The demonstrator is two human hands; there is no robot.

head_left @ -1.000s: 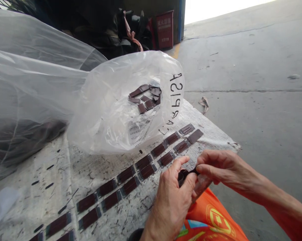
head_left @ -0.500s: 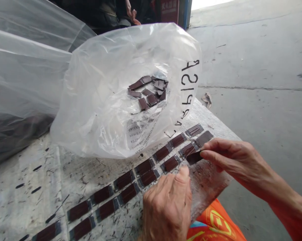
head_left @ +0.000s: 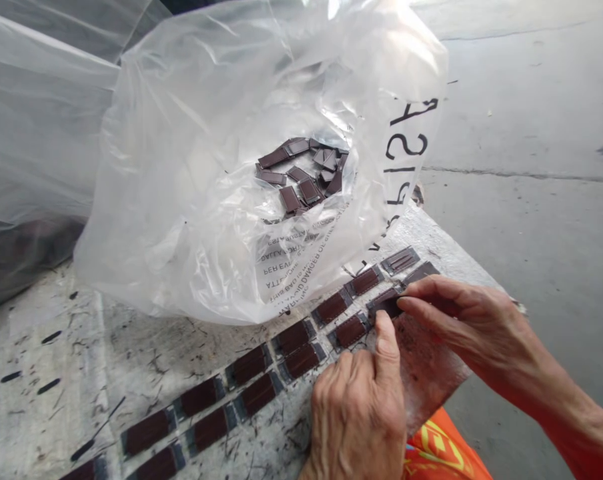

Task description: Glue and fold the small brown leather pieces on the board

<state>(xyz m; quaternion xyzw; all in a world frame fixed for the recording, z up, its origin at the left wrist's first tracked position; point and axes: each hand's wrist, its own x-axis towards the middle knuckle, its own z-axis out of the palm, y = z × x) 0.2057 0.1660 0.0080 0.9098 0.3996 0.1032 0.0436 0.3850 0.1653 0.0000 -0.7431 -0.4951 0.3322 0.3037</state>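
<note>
My right hand (head_left: 461, 320) pinches the edge of a small dark brown piece (head_left: 385, 304), which looks like leather, between thumb and fingertips. This piece lies over the near row at its right end. My left hand (head_left: 361, 407) has its index finger stretched out, the fingertip at the near edge of that same piece. Its other fingers are curled under and partly hidden. Flat brown pieces with dark, shiny ends lie in two rows, among them a stitched piece (head_left: 350, 331) by my left index finger. A plain dark piece (head_left: 421, 272) sits just beyond my right fingertips.
A large clear plastic bag (head_left: 191, 167) with black print stands behind the rows, with several loose brown pieces (head_left: 309, 190) inside. More plastic sheeting (head_left: 36, 127) rises at left. Dark scraps (head_left: 51, 337) litter the worn board (head_left: 146, 347), whose right edge drops to concrete floor (head_left: 541, 227).
My right hand has lowered the pinched piece onto the near row. My left index finger has stretched forward to meet it. The view has shifted, and the bag appears larger.
</note>
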